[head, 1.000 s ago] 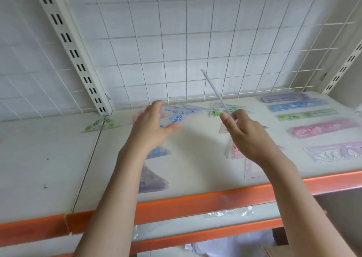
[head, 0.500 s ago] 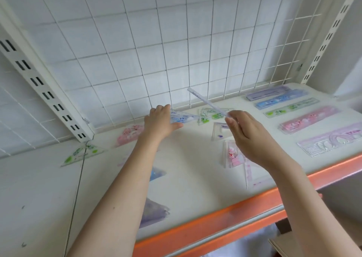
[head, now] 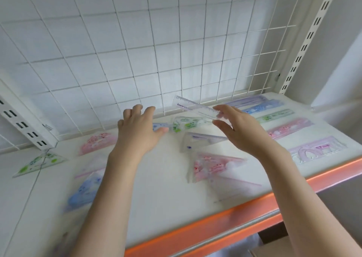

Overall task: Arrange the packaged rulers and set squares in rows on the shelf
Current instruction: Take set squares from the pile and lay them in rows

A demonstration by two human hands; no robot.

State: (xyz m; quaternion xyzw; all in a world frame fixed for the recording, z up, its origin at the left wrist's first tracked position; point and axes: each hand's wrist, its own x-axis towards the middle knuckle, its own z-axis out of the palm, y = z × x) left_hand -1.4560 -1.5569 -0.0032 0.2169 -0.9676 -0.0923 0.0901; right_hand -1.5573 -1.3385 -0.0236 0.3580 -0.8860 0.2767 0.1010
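1. Right hand [head: 242,131] pinches a clear ruler [head: 195,107] at its right end, fingertips on top and thumb below. The ruler is held in the air above the back of the shelf [head: 160,188].
2. Ruler long axis runs from upper left down to the right; the free end points at the wire grid [head: 137,50]. Flat transparent plastic strip with printed scale marks along one edge.
3. Left hand [head: 137,133] lies palm-down, fingers spread and straight, covering a blue set square [head: 159,127] near the back edge.
4. Just right of it: green set square [head: 186,123]; in front of that, clear one [head: 199,142], then pink one [head: 211,167]. All triangular, in glossy sleeves.
5. Far right: row of packaged rulers [head: 290,127], parallel to one another, long axes running left-right, slightly tilted.
6. Shelf top is matte white with an orange front lip.
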